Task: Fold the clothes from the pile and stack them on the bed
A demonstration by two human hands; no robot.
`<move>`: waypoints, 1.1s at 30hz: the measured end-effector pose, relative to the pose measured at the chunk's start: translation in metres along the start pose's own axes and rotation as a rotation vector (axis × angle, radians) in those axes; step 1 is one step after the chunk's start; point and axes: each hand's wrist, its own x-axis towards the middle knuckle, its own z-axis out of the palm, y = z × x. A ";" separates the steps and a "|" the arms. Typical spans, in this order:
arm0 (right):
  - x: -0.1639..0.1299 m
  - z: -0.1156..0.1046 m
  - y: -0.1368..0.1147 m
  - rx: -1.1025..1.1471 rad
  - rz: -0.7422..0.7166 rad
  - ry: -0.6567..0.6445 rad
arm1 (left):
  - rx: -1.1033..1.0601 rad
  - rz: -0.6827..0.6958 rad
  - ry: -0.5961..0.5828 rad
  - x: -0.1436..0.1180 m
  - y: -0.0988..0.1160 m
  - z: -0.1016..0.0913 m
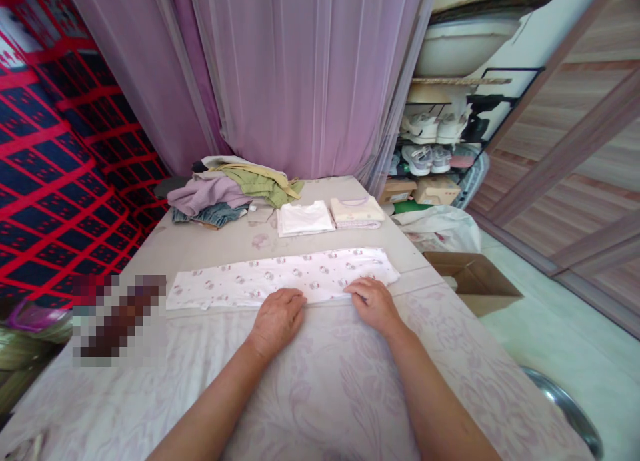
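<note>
A long, narrow piece of white clothing with a small printed pattern, looking like pants folded lengthwise, lies flat across the bed. A small tag shows at its near edge on the left. My left hand rests at the near edge around the middle, fingers curled onto the fabric. Farther right, my right hand has its bent fingers closed on the same edge, close to the right end. The fingertips of both hands are partly hidden. Beyond the pants sit a folded white garment and a folded cream garment, side by side.
A loose heap of clothes lies at the bed's far left, before a purple curtain. On the right are a shoe rack, an open cardboard box and a metal basin on the floor. A blurred patch covers something on the left.
</note>
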 end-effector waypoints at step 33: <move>0.098 -0.037 0.054 -0.510 0.339 -0.234 | -0.030 -0.272 -0.308 0.065 0.003 0.016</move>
